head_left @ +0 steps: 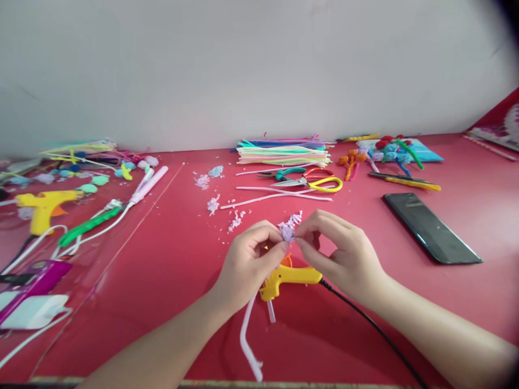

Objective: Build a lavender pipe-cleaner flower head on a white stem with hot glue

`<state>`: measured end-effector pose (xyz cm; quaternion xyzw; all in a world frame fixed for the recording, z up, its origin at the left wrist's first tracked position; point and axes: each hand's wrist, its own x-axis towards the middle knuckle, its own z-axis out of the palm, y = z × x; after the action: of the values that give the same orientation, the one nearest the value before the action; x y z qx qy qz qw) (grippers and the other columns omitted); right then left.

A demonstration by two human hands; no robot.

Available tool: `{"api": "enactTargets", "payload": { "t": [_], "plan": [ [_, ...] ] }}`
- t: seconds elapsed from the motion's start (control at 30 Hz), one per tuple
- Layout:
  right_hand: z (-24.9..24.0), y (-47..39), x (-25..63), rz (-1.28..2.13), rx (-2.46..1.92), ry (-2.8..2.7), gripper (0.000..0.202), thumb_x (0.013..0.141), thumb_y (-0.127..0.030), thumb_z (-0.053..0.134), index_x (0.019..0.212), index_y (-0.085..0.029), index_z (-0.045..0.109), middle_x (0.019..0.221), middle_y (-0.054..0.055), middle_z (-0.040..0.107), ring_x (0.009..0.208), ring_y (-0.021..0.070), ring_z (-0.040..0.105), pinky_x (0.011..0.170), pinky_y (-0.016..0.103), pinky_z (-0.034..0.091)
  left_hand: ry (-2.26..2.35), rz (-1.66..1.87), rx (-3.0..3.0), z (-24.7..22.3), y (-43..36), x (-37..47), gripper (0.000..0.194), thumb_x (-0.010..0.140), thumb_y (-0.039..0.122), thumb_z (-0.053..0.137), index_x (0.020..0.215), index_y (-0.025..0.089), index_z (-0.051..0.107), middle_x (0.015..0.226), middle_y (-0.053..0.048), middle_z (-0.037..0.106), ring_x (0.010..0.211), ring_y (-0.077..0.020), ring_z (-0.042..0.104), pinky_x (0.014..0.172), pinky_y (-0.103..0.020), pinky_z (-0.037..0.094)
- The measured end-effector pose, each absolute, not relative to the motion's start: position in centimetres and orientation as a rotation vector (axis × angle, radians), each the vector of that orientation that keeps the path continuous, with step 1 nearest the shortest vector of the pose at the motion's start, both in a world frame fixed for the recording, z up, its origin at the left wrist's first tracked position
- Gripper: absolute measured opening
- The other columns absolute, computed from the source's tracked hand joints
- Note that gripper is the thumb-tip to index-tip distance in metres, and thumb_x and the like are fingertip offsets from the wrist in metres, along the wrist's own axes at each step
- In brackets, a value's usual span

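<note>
My left hand [252, 262] is closed in a pinch on a small lavender pipe-cleaner flower [287, 233]. A pale pipe-cleaner stem [245, 335] hangs from beneath this hand, bent near its lower end. At the flower's right edge, my right hand [344, 248] pinches with thumb and forefinger; what lies between those fingertips is too small to make out. Below both hands a yellow glue gun [292, 275] lies on the red table, a clear glue stick [271, 312] poking out of it. Pale lilac clippings [292, 220] lie just behind the flower.
Scissors [312, 183], teal-handled pliers [284, 174] and loose pipe cleaners [279, 199] lie ahead, before a pipe-cleaner bundle [284, 152]. A phone [432, 228] is at right. Another glue gun [46, 208] and white cables [101, 233] occupy the left. A black cord [377, 327] runs under my right forearm.
</note>
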<state>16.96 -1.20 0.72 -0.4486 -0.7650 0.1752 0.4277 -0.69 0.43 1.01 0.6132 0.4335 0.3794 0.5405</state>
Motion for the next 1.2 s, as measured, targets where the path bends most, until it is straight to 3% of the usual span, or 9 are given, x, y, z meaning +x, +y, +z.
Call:
{"api": "enactTargets", "payload": {
  "t": [0.5, 1.2],
  "plan": [
    [0.51, -0.95, 17.26, 0.348, -1.052, -1.963, 0.010, 0.087, -0.014, 0.051, 0.090, -0.019, 0.060, 0.075, 0.001, 0.057, 0.061, 0.0096, 0.051, 0.057, 0.023, 0.044, 1.023, 0.734, 1.360, 1.02, 0.42, -0.85, 0.016, 0.083, 0.027, 0.058, 0.070, 0.019, 0.051, 0.056, 0.005, 0.047, 0.043, -0.0070, 0.042, 0.042, -0.020, 0.037],
    [0.38, -0.79, 17.31, 0.305, -1.028, -2.048, 0.013, 0.088, -0.012, 0.048, 0.088, -0.017, 0.060, 0.075, 0.001, 0.055, 0.062, 0.0100, 0.048, 0.058, 0.022, 0.040, 0.947, 0.805, 1.438, 0.90, 0.47, -1.02, 0.015, 0.082, 0.014, 0.053, 0.067, 0.017, 0.052, 0.069, 0.004, 0.047, 0.049, -0.0074, 0.046, 0.048, -0.024, 0.039]
  ]
}}
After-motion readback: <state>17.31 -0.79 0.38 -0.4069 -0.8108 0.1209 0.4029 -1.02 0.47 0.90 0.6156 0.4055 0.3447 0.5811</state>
